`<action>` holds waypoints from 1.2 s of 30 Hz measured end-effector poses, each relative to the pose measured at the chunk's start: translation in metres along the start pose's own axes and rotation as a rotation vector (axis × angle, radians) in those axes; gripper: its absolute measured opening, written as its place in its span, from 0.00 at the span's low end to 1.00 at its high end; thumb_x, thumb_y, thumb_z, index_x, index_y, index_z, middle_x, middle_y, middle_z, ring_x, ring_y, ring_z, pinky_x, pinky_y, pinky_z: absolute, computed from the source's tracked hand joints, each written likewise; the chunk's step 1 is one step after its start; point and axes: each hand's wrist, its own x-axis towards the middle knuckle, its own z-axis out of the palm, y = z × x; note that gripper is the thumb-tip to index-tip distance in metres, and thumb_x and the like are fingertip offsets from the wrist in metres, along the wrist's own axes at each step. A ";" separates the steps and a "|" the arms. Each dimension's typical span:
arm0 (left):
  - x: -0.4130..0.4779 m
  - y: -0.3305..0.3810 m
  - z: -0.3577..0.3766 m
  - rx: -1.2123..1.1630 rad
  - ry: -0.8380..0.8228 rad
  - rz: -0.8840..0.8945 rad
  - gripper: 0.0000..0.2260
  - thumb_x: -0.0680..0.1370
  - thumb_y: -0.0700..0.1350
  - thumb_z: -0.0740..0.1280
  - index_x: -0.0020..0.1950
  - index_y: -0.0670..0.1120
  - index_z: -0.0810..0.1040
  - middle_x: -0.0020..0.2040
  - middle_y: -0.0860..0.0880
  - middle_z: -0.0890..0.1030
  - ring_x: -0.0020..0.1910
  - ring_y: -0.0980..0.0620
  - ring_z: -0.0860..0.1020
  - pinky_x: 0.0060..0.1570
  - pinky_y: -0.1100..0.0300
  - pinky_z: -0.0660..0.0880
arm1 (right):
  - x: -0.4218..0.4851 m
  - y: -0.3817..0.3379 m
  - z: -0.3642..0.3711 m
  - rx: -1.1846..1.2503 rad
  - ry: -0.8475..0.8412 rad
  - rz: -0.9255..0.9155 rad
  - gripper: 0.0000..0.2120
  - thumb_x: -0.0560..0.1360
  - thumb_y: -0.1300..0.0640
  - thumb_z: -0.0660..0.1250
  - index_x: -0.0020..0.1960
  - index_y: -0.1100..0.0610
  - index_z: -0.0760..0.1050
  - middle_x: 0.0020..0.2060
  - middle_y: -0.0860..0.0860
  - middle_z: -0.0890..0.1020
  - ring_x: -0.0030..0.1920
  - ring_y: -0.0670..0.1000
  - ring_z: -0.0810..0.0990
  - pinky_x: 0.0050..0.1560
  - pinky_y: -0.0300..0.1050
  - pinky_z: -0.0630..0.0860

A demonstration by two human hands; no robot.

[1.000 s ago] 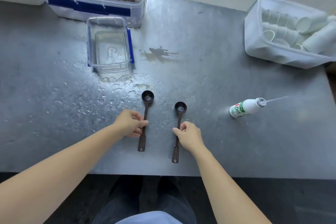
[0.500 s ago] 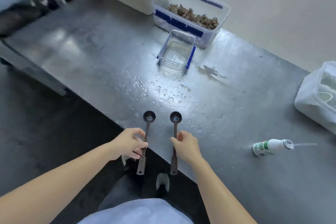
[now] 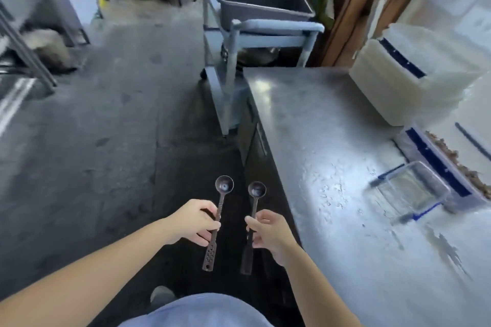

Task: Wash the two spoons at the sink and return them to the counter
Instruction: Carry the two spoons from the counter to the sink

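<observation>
My left hand point(image 3: 195, 221) is closed around the mid-handle of the left spoon point(image 3: 218, 216), fingers wrapped and thumb on top; the spoon's bowl points to 12 o'clock and its perforated handle end to 6 o'clock. My right hand point(image 3: 268, 231) pinches the mid-handle of the right spoon point(image 3: 253, 214) between thumb and curled fingers; this spoon lies parallel to the first, just beside it at 3 o'clock, the two apart. Both spoons are held in the air over the dark floor point(image 3: 106, 141), off the steel counter point(image 3: 332, 167), which lies at 3 o'clock and is wet; a clear empty container point(image 3: 410, 191) sits on it; a grey cart point(image 3: 255, 21) stands at 12 o'clock.
</observation>
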 end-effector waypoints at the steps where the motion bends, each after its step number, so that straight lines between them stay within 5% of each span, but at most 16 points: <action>1: -0.005 -0.008 -0.019 -0.036 0.028 -0.001 0.06 0.72 0.41 0.74 0.48 0.46 0.81 0.40 0.44 0.86 0.39 0.44 0.86 0.38 0.53 0.83 | 0.003 -0.013 0.018 -0.009 -0.037 -0.007 0.10 0.74 0.56 0.73 0.37 0.58 0.76 0.37 0.57 0.82 0.32 0.51 0.79 0.37 0.46 0.81; 14: -0.099 -0.148 -0.253 -0.523 0.445 -0.051 0.08 0.74 0.42 0.73 0.52 0.44 0.80 0.42 0.44 0.87 0.35 0.47 0.84 0.35 0.55 0.81 | 0.032 -0.119 0.303 -0.258 -0.497 -0.013 0.06 0.75 0.56 0.72 0.42 0.58 0.79 0.36 0.53 0.84 0.38 0.54 0.75 0.40 0.49 0.76; 19: -0.144 -0.204 -0.305 -0.676 0.604 -0.097 0.08 0.75 0.42 0.73 0.51 0.42 0.80 0.44 0.43 0.87 0.39 0.45 0.84 0.37 0.54 0.82 | 0.032 -0.137 0.400 -0.360 -0.668 0.006 0.07 0.75 0.56 0.73 0.39 0.56 0.79 0.35 0.53 0.83 0.31 0.49 0.78 0.31 0.41 0.76; 26: -0.185 -0.266 -0.346 -0.930 0.779 -0.122 0.09 0.73 0.40 0.75 0.51 0.40 0.80 0.43 0.43 0.87 0.36 0.48 0.82 0.40 0.52 0.82 | 0.034 -0.158 0.523 -0.581 -0.890 0.016 0.06 0.75 0.56 0.73 0.40 0.57 0.80 0.34 0.53 0.83 0.28 0.48 0.75 0.30 0.39 0.73; 31: -0.187 -0.299 -0.393 -1.084 0.867 -0.113 0.11 0.73 0.41 0.75 0.52 0.39 0.80 0.45 0.42 0.86 0.39 0.47 0.84 0.40 0.53 0.82 | 0.046 -0.178 0.610 -0.682 -1.029 0.019 0.06 0.75 0.55 0.73 0.41 0.55 0.79 0.36 0.53 0.84 0.33 0.51 0.77 0.41 0.47 0.73; 36: -0.186 -0.315 -0.465 -1.245 0.970 -0.086 0.11 0.73 0.41 0.75 0.52 0.39 0.81 0.46 0.43 0.87 0.43 0.46 0.86 0.41 0.54 0.82 | 0.063 -0.219 0.705 -0.775 -1.089 0.014 0.05 0.76 0.56 0.72 0.44 0.57 0.80 0.35 0.52 0.84 0.28 0.46 0.75 0.34 0.41 0.72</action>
